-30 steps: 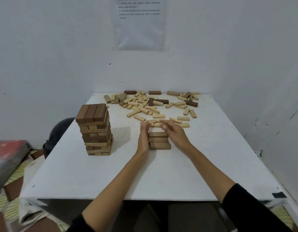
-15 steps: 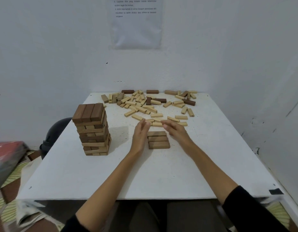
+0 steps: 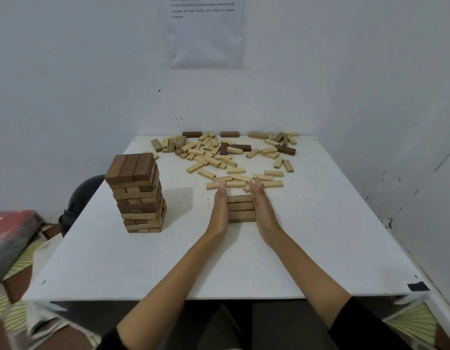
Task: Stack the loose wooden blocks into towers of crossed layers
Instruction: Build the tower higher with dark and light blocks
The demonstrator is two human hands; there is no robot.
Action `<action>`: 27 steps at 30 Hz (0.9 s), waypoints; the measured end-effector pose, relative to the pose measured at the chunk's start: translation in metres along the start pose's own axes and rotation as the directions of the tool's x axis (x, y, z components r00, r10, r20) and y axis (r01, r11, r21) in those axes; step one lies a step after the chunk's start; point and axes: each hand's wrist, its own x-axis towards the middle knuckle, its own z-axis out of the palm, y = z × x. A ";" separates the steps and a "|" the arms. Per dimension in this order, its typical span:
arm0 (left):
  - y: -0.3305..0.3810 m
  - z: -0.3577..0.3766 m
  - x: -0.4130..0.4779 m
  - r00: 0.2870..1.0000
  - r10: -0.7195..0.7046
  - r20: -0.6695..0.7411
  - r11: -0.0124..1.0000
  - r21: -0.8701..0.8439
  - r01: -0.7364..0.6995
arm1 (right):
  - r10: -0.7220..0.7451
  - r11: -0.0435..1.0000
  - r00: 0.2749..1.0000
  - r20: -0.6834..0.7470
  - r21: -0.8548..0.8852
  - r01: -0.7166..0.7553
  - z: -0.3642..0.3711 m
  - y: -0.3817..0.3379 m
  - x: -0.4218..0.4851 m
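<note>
Three-block row (image 3: 241,209) sits between L hand (image 3: 220,210) & R hand (image 3: 263,209); fingers (image 3: 221,192) straight, together, prob. pressing its ends.

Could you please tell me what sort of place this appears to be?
Probably a plain room corner set up for a tabletop exercise: a white table against bare white walls, a printed sheet stuck to the wall, and loose wooden blocks near a stacked tower.
</note>
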 end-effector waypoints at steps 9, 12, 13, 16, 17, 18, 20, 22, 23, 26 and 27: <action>0.012 -0.037 0.008 0.943 -0.026 0.333 0.908 0.401 -0.117 | 0.009 0.885 0.953 0.302 -0.446 0.133 -0.050 -0.020 0.014; 0.015 -0.046 0.013 0.925 -0.044 0.377 0.823 0.538 -0.180 | 0.160 0.768 0.887 0.433 -0.619 0.164 -0.065 -0.025 0.024; 0.016 -0.047 0.015 0.928 -0.031 0.372 0.818 0.542 -0.191 | 0.170 0.735 0.881 0.440 -0.653 0.184 -0.065 -0.026 0.027; 0.014 -0.049 0.021 0.929 -0.029 0.368 0.788 0.581 -0.206 | 0.153 0.663 0.887 0.435 -0.711 0.234 -0.060 -0.027 0.030; 0.014 -0.051 0.023 0.930 -0.028 0.366 0.786 0.583 -0.206 | 0.136 0.659 0.894 0.428 -0.712 0.241 -0.058 -0.026 0.030; 0.015 -0.052 0.024 0.931 -0.026 0.365 0.782 0.588 -0.209 | 0.118 0.661 0.899 0.423 -0.708 0.247 -0.057 -0.025 0.030; 0.014 -0.054 0.025 0.929 -0.012 0.370 0.759 0.608 -0.233 | 0.095 0.666 0.901 0.424 -0.699 0.259 -0.057 -0.024 0.028; 0.015 -0.055 0.026 0.926 0.002 0.377 0.741 0.622 -0.255 | 0.081 0.666 0.904 0.420 -0.698 0.265 -0.057 -0.023 0.026; 0.015 -0.055 0.026 0.926 0.004 0.378 0.738 0.623 -0.258 | 0.072 0.667 0.907 0.415 -0.696 0.266 -0.057 -0.023 0.025; 0.013 -0.056 0.028 0.929 0.016 0.369 0.725 0.636 -0.265 | 0.052 0.674 0.916 0.398 -0.691 0.262 -0.058 -0.022 0.023; 0.014 -0.055 0.027 0.931 0.014 0.365 0.722 0.640 -0.262 | 0.050 0.674 0.917 0.396 -0.691 0.262 -0.058 -0.022 0.023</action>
